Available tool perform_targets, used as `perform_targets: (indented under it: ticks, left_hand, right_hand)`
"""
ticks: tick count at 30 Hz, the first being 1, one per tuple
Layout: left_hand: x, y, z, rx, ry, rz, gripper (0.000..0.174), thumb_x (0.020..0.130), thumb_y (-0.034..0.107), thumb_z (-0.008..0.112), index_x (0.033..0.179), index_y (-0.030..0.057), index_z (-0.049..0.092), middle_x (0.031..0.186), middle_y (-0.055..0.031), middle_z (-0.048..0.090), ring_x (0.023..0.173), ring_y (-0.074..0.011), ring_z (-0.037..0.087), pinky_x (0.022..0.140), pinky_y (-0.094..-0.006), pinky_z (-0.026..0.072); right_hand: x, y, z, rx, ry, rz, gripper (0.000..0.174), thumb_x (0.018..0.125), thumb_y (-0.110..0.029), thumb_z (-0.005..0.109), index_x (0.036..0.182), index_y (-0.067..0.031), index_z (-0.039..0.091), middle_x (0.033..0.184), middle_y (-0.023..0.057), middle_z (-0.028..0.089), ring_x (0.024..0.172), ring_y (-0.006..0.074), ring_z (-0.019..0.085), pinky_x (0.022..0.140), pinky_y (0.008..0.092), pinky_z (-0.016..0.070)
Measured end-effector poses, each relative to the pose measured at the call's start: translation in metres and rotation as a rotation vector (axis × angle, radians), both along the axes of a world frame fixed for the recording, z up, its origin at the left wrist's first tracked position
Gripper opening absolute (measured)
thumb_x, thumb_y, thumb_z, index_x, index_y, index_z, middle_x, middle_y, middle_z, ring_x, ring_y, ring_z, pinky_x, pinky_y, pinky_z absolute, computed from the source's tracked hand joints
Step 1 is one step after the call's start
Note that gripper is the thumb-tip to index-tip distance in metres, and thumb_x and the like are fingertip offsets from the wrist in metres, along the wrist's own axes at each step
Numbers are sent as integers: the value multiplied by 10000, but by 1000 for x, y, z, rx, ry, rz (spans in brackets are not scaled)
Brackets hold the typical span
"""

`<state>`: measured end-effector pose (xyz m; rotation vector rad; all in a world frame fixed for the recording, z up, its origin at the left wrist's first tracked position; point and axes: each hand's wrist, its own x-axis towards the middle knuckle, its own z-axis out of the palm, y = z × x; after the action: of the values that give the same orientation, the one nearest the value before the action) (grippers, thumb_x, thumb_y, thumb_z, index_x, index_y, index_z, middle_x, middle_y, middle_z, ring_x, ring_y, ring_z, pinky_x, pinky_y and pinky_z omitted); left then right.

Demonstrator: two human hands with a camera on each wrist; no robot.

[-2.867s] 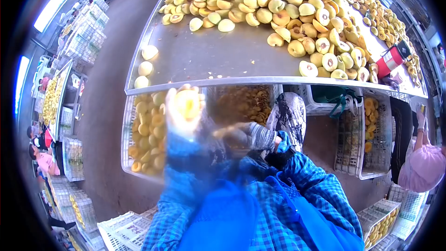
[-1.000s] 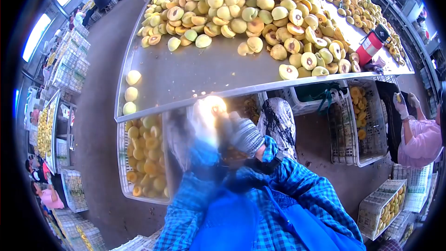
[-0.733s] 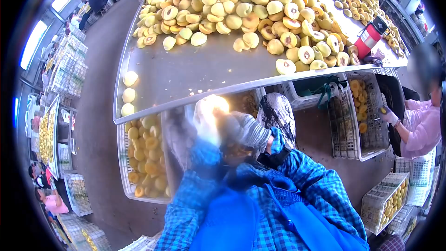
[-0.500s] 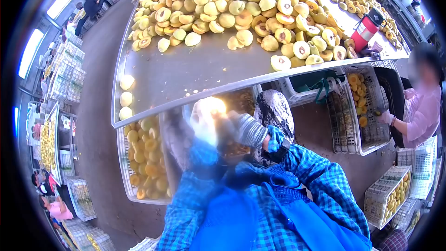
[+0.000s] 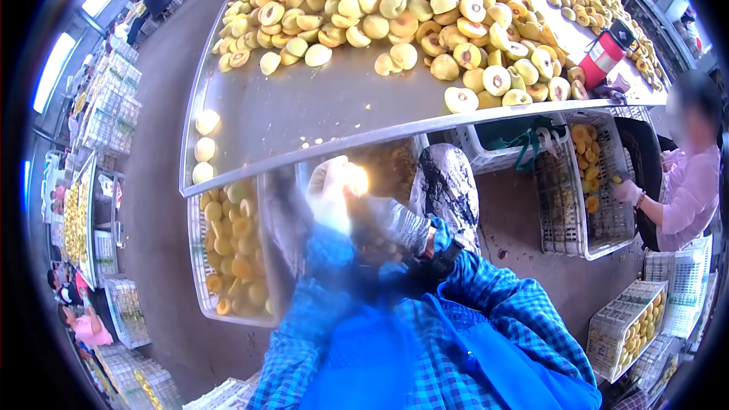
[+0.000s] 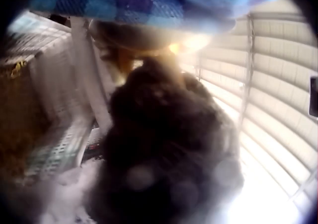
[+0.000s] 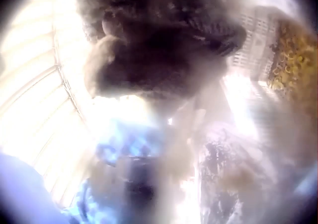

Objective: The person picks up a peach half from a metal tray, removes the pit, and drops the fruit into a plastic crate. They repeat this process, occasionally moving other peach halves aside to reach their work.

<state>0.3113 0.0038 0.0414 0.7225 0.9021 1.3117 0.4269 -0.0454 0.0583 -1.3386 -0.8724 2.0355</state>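
Hands (image 5: pixel 327 188) (image 5: pixel 398 222) closer together, fruit (image 5: pixel 355 180) between

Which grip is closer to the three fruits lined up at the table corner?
Left. The left grip is off to the right of the three fruits, beyond the table's edge; the right grip is even farther right.

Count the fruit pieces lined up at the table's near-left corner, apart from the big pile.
3, in a row by the left rim: far piece, middle piece, and near piece closest to the front edge. None looks hidden.
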Motion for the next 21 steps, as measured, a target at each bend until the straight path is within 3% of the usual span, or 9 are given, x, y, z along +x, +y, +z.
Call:
perform_targets:
  ticks: [2,3,4,6,10,15,20,21]
  left_hand:
    - [-3,-4,-1,17,-7,17,182,898,110,544,928,-68,572,691,-130,604,535,-175,562,488,-285,465]
    - [-3,-6,-1,28,37,33,176,893,105,556,920,-68,579,677,-120,605,530,-155,556,477,-267,448]
    - [-1,-6,1,42,77,48,171,889,100,568,912,-68,586,663,-109,606,525,-135,550,466,-248,431]
    - [-1,-7,6,21,131,-15,212,901,135,549,920,-71,594,718,-138,630,580,-183,595,520,-286,486]
    - [-4,-9,11,108,173,-86,221,897,143,553,920,-66,618,753,-126,646,613,-181,619,566,-292,517]
    - [2,-10,24,122,292,-6,174,875,100,583,930,-57,633,774,-91,650,638,-128,613,588,-246,506]
    - [6,-15,18,214,370,51,153,854,91,608,942,-28,644,803,-75,648,665,-106,606,618,-233,502]
    - [3,-14,11,385,507,18,148,847,83,609,941,-26,642,814,-76,647,669,-110,609,629,-238,506]
  right_hand:
    - [-5,-5,-32,58,72,-7,296,929,-290,467,1001,-31,591,863,35,590,751,81,545,634,223,436]
    - [-5,-6,-33,152,63,-30,381,887,-424,510,891,-57,612,719,10,553,616,83,496,533,235,389]
    - [-2,-6,-34,178,103,-35,406,876,-463,524,859,-69,618,671,1,541,576,80,484,498,235,375]
    - [4,-7,-36,227,187,-44,460,854,-542,552,796,-92,631,574,-16,518,496,74,460,428,236,347]
    - [4,-12,-45,417,244,-110,455,851,-543,557,784,-98,629,554,-11,512,479,75,456,419,226,339]
    - [-6,-7,-21,50,101,-86,452,854,-536,554,775,-96,623,561,-1,518,428,104,435,388,255,328]
    - [-6,-10,-1,-13,-15,-128,481,865,-538,531,731,-83,617,533,26,517,398,146,444,367,302,321]
    - [-1,-11,-15,123,-17,-45,457,883,-516,511,797,-81,623,596,42,546,454,151,486,390,303,358]
